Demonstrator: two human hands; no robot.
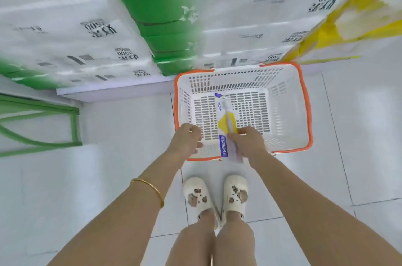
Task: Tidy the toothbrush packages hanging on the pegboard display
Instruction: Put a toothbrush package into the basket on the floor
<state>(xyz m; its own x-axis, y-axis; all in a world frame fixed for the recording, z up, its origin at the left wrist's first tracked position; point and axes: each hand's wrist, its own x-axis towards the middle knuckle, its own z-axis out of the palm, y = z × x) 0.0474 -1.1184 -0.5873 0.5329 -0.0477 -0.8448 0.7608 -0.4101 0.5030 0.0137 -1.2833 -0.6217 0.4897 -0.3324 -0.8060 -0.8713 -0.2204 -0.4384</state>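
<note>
A white basket with an orange rim (305, 102) stands on the pale tiled floor (359, 135). The toothbrush package (227, 124) is over the basket's near side, a long narrow card with a yellow panel and a blue band reading FROG. Its far end reaches over the middle of the basket's floor and its near end crosses the near rim. The right hand (248, 142) grasps this package at its near end, fingers curled round it. The left hand (188, 139) hangs over the basket's near-left corner, fingers loosely bent and holding nothing; whether it touches the rim cannot be told. A gold bangle (150, 189) sits on the left forearm.

On the near side of the basket, two cream slippers (194, 194) stand side by side on the tiles. Beyond its far rim rise stacked white packs (65, 37) with black print — green packs (165, 26) between them, yellow ones (348, 15) to the far right. Well left of the basket is a green metal frame (43, 126).
</note>
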